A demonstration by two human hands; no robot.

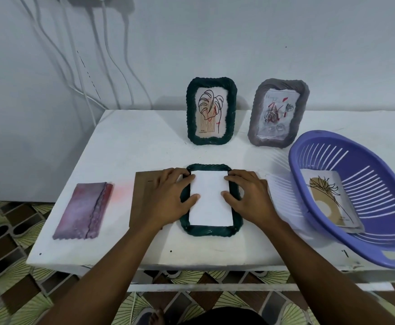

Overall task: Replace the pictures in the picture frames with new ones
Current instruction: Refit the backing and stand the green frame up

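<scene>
Both hands are down on the dark green rope-edged picture frame (209,232), which lies face down at the near middle of the white table (133,141). A white sheet (210,202), which I take to be the new picture showing its blank back, sits inside the frame's opening. The left hand (168,195) and right hand (245,195) lie open across the frame's sides, with flat fingers and thumbs pressing the sheet's edges and gripping nothing.

This looks like the seating step. Once the sheet lies square, the brown backing board (142,202), partly under the left hand, probably goes on top.

On the far side stand another dark green frame (211,139) and a grey frame (255,127). On the right, a purple slatted plastic basket (379,188) holds a printed card (332,202).
</scene>
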